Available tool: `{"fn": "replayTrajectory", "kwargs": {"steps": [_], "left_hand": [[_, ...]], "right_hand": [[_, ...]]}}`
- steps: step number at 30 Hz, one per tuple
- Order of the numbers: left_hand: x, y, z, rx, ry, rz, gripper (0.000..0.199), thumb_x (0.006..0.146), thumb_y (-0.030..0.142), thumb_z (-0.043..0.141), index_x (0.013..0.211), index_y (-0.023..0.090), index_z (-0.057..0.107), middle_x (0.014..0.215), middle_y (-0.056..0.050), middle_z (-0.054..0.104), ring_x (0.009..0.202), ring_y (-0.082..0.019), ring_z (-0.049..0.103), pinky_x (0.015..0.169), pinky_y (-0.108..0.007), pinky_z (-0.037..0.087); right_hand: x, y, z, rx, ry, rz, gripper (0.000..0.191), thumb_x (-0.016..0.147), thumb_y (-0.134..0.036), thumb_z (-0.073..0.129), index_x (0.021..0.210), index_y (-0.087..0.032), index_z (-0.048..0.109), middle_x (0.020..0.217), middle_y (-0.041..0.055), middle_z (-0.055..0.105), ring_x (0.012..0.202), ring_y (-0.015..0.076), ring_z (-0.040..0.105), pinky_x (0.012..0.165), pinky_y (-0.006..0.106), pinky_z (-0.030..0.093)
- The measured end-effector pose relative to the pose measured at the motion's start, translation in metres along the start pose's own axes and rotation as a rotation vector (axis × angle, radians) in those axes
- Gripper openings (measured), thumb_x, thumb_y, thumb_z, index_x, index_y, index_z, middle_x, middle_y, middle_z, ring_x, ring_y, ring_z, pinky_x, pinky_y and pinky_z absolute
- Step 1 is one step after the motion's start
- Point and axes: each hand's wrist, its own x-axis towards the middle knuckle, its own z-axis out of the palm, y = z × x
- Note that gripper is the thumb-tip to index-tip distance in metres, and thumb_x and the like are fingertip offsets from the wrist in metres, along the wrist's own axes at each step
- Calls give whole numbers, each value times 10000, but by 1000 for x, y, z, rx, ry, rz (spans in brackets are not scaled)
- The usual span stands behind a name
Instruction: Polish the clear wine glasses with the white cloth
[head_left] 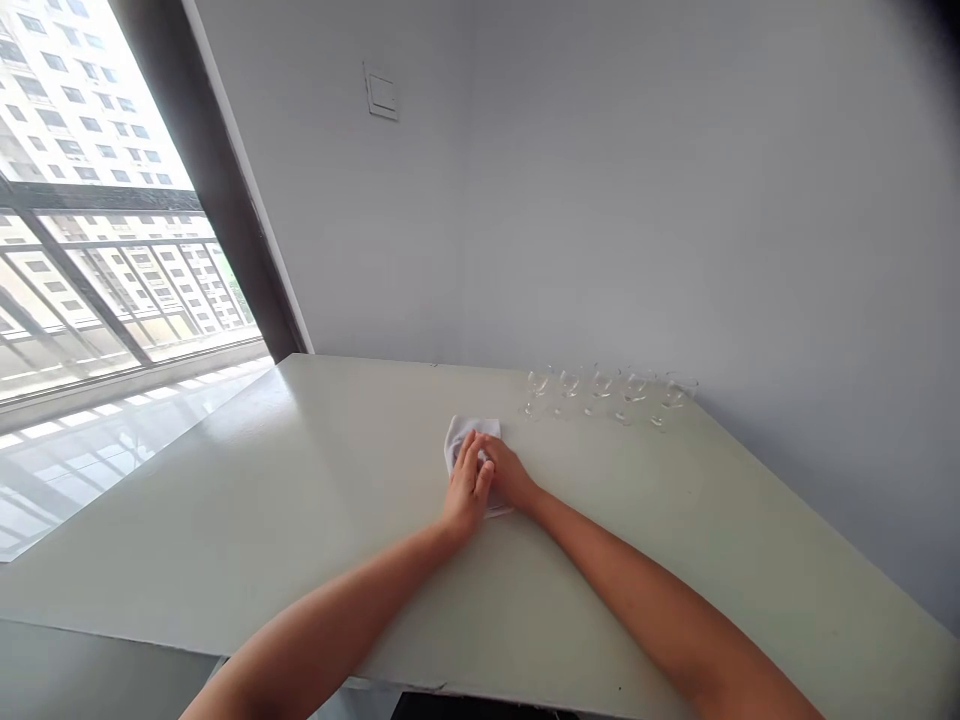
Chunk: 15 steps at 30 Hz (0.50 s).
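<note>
A folded white cloth [480, 425] lies on the pale tabletop, partly covered by both of my hands. My left hand [466, 490] rests on its left side with the fingers stretched forward and the thumb apart. From the right, my right hand [510, 474] reaches across the cloth, its fingers curled onto it and meeting the left fingertips. Whatever is under my palms is hidden. Beyond the cloth to the right stands a row of several clear stemmed glasses, among them a glass at the left end [538, 384] and one at the right end [673, 396].
The wide, pale, glossy table [315, 480] reaches back to a grey wall [637, 200] with a light switch [383, 95]. A large window [97, 250] is on the left, above a shiny floor. Something dark [480, 706] shows below the table's front edge.
</note>
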Motion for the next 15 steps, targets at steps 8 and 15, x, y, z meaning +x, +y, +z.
{"fn": "replayTrajectory", "kwargs": {"steps": [8,15], "left_hand": [[32,-24,14,421,-229,36,624,822,549,351,1346,215,299,1449,-107,206,1327,-270,178,1066,-468,183],[109,-61,-25,743,-345,87,573,791,549,383,1283,258,412,1441,-53,242,1321,-274,180,1068,-456,144]], "right_hand": [[-9,19,-25,284,633,309,264,748,-306,426,909,-172,588,982,73,606,852,186,536,704,299,440],[-7,28,-23,415,580,424,291,709,-347,484,916,-177,596,947,66,602,746,160,518,564,248,419]]}}
